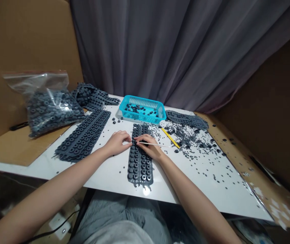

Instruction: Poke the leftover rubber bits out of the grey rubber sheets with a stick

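Observation:
A dark rubber sheet of moulded round rings (140,166) lies lengthwise in front of me on the white table. My right hand (148,145) is over its upper part, fingers closed on a thin white stick (155,144) that points left across the sheet. Just beside the stick's tip, my left hand (118,142) is at the sheet's left edge with thumb and forefinger pinched together. Whatever is between those fingertips is too small to make out. Many rings in the lower part show open holes, while those along the left column look filled.
Stacked ring sheets (84,135) lie at left, beside a zip bag of rubber rings (53,110). A blue basket (142,117) with dark bits stands behind my hands. Right of it are a trimmed sheet (187,119), a yellow stick (170,138) and scattered black scraps (193,139).

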A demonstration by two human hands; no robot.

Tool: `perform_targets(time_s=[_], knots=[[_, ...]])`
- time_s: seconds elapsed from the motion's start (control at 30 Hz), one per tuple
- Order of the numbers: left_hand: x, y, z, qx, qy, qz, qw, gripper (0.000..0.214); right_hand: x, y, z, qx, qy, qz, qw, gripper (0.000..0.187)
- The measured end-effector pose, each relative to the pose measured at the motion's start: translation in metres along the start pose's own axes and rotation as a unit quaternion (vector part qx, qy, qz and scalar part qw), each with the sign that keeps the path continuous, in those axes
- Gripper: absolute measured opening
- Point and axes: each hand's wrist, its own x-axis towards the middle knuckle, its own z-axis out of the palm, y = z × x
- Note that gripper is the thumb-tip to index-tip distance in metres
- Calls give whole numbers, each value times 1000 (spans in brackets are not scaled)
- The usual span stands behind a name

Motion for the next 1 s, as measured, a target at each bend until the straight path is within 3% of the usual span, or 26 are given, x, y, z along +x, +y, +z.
perform_targets(time_s=[0.27,0.5,0.77,1.0], knots=[[-1,1,2,8,-3,-16,1000,12,3,3,-1,-102,-41,-25,994,16],[-1,-1,5,11,0,-29,1000,17,3,6,2,-141,-16,-5,990,20],[-2,1,3,11,-2,-28,1000,15,1,6,-4,-116,128,77,982,16],[0,1,1,-9,3,-5,1000,10,-13,15,-39,-176,226,139,948,17]])
